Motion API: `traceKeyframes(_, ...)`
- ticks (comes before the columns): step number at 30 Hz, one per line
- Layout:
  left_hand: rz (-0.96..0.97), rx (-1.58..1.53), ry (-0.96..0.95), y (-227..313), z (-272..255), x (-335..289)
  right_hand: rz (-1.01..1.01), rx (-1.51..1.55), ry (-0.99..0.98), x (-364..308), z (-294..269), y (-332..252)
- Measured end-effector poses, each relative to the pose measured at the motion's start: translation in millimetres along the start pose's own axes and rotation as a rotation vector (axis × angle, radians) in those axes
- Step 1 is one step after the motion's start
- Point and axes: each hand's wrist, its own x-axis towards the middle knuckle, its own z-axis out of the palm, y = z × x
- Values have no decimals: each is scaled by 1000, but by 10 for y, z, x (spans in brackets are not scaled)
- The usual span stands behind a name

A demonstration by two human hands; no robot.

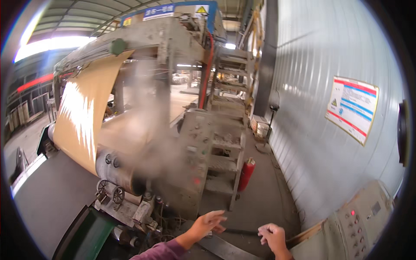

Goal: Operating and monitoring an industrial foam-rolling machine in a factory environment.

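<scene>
Above the floor [268,190], left hand [209,224]: grip released, fingers loosely extended. Right hand [274,237]: grip released, fingers half curled, near a grey control cabinet [340,240] at the floor's right edge.

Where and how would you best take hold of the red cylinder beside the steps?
Probably around its narrower top end, coming from the right. The red cylinder stands on end, the steps close on its left, while its right side faces the floor. Any handle is too small to tell.
</scene>
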Motion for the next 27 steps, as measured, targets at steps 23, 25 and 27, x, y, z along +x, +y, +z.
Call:
traceKeyframes(23,-411,1530,1502,282,-5410,-4088,318,-43,251,994,1275,309)
traceKeyframes(25,-593,1559,1487,-85,-5713,-4471,245,-65,307,1063,1238,402)
traceKeyframes(27,-538,1998,1348,-522,-5995,-4821,174,-118,297,1112,1210,460)
